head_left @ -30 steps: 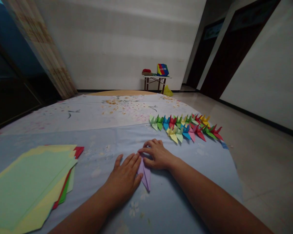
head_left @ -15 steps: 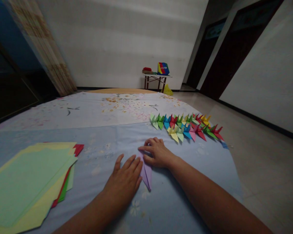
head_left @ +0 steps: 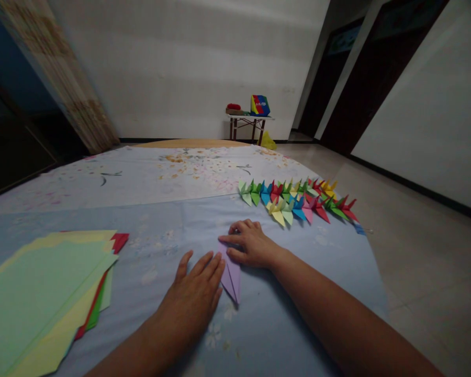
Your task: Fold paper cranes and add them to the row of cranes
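Note:
A folded purple paper piece [head_left: 231, 276] lies on the light blue floral cloth [head_left: 298, 314]. My left hand [head_left: 194, 293] rests flat beside it, fingers stretched out, fingertips touching the paper's left edge. My right hand [head_left: 250, 243] is curled over the paper's upper end, fingers bent and pressing it down. Beyond my right hand, two rows of folded paper cranes [head_left: 296, 201] in green, blue, red, yellow and pink stand on the cloth.
A stack of flat coloured paper sheets [head_left: 43, 293], green and yellow on top, lies at the left. A white floral cloth [head_left: 149, 175] lies farther back. A small table [head_left: 247, 125] with a colourful box stands by the far wall. Bare tiled floor [head_left: 424, 251] lies to the right.
My left hand has slid slightly back and left, uncovering more of the purple paper. My right hand stays pressed on its upper end. The view has shifted a little.

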`<control>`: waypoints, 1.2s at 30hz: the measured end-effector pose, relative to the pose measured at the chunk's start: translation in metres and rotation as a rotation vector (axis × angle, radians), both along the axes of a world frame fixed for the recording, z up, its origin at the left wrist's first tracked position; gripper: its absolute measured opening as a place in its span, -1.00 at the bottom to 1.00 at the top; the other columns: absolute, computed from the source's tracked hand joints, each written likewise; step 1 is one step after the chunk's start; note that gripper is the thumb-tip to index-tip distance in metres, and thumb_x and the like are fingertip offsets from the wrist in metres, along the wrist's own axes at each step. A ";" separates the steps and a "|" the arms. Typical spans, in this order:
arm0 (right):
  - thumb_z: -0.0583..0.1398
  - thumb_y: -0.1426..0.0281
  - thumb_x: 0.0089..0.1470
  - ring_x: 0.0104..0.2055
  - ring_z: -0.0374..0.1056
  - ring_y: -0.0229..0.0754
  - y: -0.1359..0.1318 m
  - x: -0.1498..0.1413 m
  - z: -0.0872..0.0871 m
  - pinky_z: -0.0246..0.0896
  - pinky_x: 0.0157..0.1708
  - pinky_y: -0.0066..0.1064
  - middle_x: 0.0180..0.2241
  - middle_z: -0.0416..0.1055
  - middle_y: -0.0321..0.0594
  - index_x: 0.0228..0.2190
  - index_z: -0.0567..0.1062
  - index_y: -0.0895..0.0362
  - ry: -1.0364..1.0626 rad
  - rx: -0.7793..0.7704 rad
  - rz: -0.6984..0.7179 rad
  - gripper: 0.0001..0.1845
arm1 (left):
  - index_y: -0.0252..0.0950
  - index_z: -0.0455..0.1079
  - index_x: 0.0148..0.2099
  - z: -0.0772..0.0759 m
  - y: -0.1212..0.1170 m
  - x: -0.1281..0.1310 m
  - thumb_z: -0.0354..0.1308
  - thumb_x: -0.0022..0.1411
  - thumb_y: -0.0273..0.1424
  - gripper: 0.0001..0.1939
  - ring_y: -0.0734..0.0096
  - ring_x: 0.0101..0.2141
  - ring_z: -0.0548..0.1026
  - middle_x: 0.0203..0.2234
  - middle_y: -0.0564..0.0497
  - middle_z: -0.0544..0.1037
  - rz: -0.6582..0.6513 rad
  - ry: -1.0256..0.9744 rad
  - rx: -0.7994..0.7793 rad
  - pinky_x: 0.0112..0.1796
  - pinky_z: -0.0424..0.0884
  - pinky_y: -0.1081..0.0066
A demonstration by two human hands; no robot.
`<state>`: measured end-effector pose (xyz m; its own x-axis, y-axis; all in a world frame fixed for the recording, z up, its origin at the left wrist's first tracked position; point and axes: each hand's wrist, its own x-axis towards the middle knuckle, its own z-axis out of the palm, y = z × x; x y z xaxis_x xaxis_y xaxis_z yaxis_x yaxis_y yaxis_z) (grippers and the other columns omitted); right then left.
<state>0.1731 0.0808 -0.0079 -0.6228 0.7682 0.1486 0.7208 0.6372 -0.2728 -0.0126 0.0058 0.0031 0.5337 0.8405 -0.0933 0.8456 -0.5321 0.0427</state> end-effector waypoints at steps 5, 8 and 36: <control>0.06 0.16 0.08 -0.07 0.04 -0.06 0.000 0.001 -0.001 -0.12 -0.11 -0.19 -0.09 0.23 -0.16 0.01 0.31 -0.14 -0.013 0.005 0.007 -0.57 | -0.15 0.20 0.16 -0.012 -0.002 -0.003 -0.20 0.28 -0.33 -0.58 0.18 0.15 0.12 0.14 -0.01 0.24 -0.020 -0.003 0.098 0.11 -0.26 -0.04; 0.05 0.16 0.10 -0.07 0.04 -0.05 -0.001 0.001 -0.002 -0.13 -0.11 -0.18 -0.08 0.23 -0.16 0.02 0.30 -0.15 -0.019 0.016 0.005 -0.58 | -0.13 0.19 0.16 -0.017 -0.005 -0.005 -0.22 0.30 -0.30 -0.58 0.21 0.17 0.09 0.14 0.01 0.24 -0.020 -0.005 0.148 0.12 -0.29 -0.02; -0.03 0.10 0.14 -0.04 0.04 -0.03 0.006 -0.004 0.002 -0.17 -0.10 -0.16 -0.07 0.23 -0.15 0.03 0.28 -0.19 -0.151 0.072 -0.058 -0.58 | -0.12 0.10 0.20 0.013 -0.023 0.003 -0.10 0.23 -0.22 -0.51 0.08 0.16 0.10 0.14 -0.18 0.22 -0.114 -0.045 -0.054 0.10 -0.13 -0.08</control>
